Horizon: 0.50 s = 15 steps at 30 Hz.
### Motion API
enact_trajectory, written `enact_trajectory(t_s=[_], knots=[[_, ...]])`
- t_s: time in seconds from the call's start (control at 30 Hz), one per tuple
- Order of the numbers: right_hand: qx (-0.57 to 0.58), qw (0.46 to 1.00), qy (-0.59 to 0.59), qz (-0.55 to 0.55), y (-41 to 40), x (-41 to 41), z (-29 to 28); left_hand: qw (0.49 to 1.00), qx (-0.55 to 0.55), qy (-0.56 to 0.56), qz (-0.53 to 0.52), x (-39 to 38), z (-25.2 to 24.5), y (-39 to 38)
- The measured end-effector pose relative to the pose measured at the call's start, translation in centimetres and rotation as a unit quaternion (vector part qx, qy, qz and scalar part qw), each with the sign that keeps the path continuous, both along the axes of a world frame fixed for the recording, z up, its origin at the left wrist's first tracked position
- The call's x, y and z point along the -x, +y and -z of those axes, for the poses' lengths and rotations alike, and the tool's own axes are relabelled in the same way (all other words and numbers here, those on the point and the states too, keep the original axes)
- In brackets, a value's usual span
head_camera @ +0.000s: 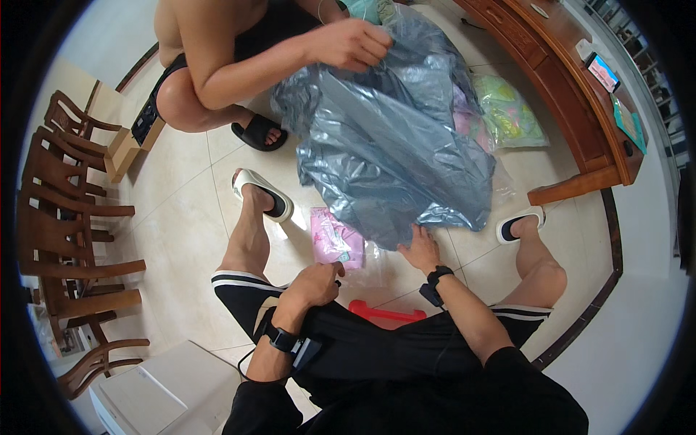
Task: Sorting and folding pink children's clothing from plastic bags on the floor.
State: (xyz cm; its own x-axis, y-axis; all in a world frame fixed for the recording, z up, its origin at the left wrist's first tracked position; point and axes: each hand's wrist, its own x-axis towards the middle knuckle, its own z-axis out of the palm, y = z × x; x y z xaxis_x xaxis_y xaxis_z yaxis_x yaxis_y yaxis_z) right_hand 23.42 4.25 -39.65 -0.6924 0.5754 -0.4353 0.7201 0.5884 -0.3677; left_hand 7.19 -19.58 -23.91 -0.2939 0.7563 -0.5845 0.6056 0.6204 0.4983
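Note:
A large grey plastic bag point(391, 147) lies crumpled on the tiled floor before me. My right hand point(422, 249) is at its near edge, thumb and fingers on the plastic. My left hand point(315, 284) is above my left thigh with the fingers curled. A small dark thing shows by its fingertips, too small to name. Just beyond that hand, a pink folded item in a clear plastic bag point(337, 239) lies on the floor, partly under the grey bag. A co-worker's hand point(353, 46) is closed over the far part of the grey bag.
The co-worker squats at the far left. A clear bag of green and yellow goods point(511, 111) lies right of the grey bag. A wooden desk point(576, 136) carries a phone point(602, 72). Wooden chairs point(60, 212) line the left. A red plastic stool point(386, 314) is beneath me.

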Motion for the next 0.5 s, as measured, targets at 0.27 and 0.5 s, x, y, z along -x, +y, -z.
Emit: enact_trajectory(t_s=[0.27,0.5], knots=[[0.153,0.986,-0.02,0.057,-0.6,-2.2,3.4,1.0,0.003,-0.007,-0.026,0.4,0.4,-1.2],[0.1,0.991,-0.037,0.076,6.4,-8.1,12.7,1.0,-0.001,0.006,-0.023,0.4,0.3,-0.2]])
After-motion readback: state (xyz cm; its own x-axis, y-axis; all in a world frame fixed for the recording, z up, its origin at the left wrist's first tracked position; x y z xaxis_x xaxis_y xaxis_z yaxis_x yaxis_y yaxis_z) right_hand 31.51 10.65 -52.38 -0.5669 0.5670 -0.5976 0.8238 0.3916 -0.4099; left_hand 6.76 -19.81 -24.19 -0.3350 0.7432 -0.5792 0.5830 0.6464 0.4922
